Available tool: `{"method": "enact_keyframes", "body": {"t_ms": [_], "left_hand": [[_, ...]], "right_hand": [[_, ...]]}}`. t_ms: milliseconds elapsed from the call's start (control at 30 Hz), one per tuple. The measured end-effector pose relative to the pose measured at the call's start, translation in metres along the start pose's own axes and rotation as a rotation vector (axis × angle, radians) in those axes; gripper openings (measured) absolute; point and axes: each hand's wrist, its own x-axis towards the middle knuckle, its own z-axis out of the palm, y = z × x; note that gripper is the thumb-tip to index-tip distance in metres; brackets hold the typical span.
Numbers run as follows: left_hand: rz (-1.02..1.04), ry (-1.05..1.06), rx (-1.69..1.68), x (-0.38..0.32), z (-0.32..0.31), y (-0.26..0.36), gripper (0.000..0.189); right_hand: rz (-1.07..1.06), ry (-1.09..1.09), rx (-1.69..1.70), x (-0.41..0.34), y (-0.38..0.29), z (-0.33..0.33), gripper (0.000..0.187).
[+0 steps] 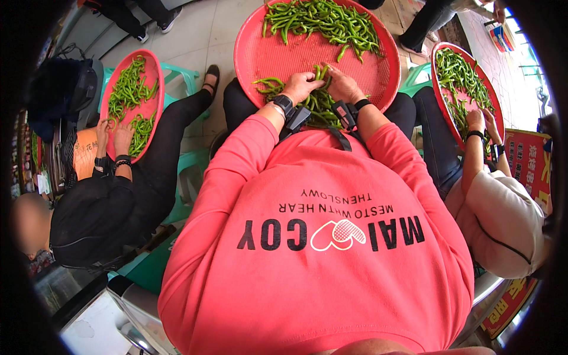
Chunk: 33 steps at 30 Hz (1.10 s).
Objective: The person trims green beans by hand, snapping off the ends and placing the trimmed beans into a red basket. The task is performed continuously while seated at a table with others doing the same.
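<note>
A round red mesh tray (pixel 257 53) rests across my lap. Slender green chili peppers (pixel 324 22) are heaped along its far side, and a smaller pile (pixel 321 108) lies near me, partly under my wrists. My left hand (pixel 302 85) pinches a green chili pepper (pixel 317 71) between thumb and fingers above the near pile. Close on its right, my right hand (pixel 344 86) has its fingertips against the peppers at the same spot. Its palm side and thumb are partly hidden. Both wrists carry dark strapped devices.
People sit on both sides, each with hands in a red tray of green peppers, the left tray (pixel 106 100) and the right tray (pixel 499 104). Green plastic stools (pixel 184 73) stand beside me. Other people's legs show on the tiled floor (pixel 191 37) ahead.
</note>
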Motion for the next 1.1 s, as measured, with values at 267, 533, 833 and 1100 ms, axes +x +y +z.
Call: {"method": "enact_keyframes", "body": {"t_ms": [267,533,833,1100], "left_hand": [[-0.023,-0.158,0.208,0.003,-0.006,0.007,0.034],[-0.02,-0.122,0.094,0.007,-0.004,-0.009,0.031],[0.02,-0.16,-0.012,0.004,-0.002,-0.005,0.031],[0.013,0.086,-0.273,0.007,-0.023,0.0,0.02]], "right_hand": [[-0.046,-0.056,-0.096,0.004,0.0,0.002,0.046],[0.053,-0.01,-0.039,0.002,-0.003,0.008,0.064],[0.06,-0.055,-0.368,0.004,0.003,-0.006,0.026],[0.035,0.308,0.137,0.008,-0.005,-0.031,0.019]]}}
